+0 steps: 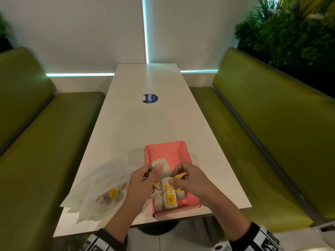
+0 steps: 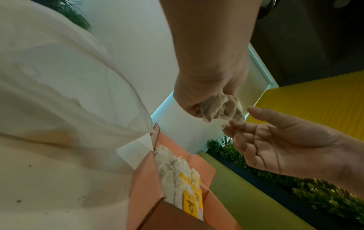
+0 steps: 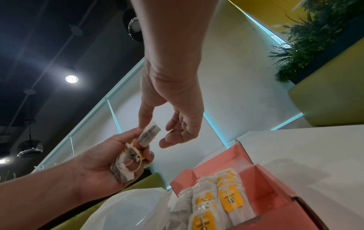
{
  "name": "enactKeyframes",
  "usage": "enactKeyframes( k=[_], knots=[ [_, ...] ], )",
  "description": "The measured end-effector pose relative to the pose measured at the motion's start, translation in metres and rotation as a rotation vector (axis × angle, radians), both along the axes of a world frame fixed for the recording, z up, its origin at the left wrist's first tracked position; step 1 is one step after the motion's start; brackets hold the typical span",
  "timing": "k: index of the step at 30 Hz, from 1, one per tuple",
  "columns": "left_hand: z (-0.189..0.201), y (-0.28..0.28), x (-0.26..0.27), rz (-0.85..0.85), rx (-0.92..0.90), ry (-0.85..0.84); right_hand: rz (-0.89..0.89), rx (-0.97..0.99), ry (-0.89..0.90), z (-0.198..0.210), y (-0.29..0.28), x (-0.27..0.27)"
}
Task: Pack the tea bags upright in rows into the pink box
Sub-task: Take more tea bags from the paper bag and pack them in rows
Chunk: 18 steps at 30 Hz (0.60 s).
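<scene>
The pink box (image 1: 166, 153) (image 2: 145, 179) (image 3: 262, 191) lies open near the table's front edge. Its near half holds rows of upright tea bags (image 1: 170, 199) (image 2: 189, 186) (image 3: 230, 200) with yellow tags. Just above the box's left side, my left hand (image 1: 154, 171) (image 2: 197, 96) (image 3: 102, 163) grips a bunch of tea bags (image 2: 218, 109) (image 3: 126, 168). One tea bag (image 1: 161, 164) (image 3: 150, 132) sticks up under its thumb. My right hand (image 1: 175, 176) (image 2: 242, 118) (image 3: 169, 129) hovers over the box beside the bunch, fingers loosely curled, thumb at that bag's edge.
A crumpled white plastic bag (image 1: 101, 183) (image 2: 59, 93) (image 3: 128, 210) with more tea bags (image 1: 112, 193) lies left of the box. The long white table (image 1: 145, 124) carries a blue round sticker (image 1: 150, 99) farther back. Green benches (image 1: 262, 124) flank it.
</scene>
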State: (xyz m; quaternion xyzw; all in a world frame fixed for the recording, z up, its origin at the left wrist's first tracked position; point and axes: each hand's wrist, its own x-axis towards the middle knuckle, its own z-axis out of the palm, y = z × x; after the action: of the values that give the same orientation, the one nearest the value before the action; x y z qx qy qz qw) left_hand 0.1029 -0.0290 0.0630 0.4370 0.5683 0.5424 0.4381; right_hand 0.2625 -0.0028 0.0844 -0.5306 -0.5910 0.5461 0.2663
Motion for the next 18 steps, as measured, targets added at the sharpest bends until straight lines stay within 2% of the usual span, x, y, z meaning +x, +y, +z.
enactKeyframes(
  k=[2, 7, 12, 15, 18],
  knots=[
    [0.001, 0.000, 0.000, -0.008, -0.008, -0.001, 0.007, -0.009, 0.054, 0.001, 0.001, 0.000],
    [0.004, 0.000, 0.003, -0.015, -0.037, 0.011, -0.006, 0.045, 0.046, -0.002, 0.001, -0.005],
    [-0.002, 0.003, 0.001, 0.103, -0.081, 0.075, -0.176, 0.138, 0.018, -0.009, 0.003, -0.004],
    [-0.001, 0.001, 0.004, 0.025, -0.112, 0.106, -0.211, 0.193, -0.020, -0.012, 0.004, -0.005],
    [-0.001, -0.002, 0.009, -0.089, -0.143, 0.106, -0.081, 0.226, -0.031, -0.008, -0.003, -0.008]
  ],
)
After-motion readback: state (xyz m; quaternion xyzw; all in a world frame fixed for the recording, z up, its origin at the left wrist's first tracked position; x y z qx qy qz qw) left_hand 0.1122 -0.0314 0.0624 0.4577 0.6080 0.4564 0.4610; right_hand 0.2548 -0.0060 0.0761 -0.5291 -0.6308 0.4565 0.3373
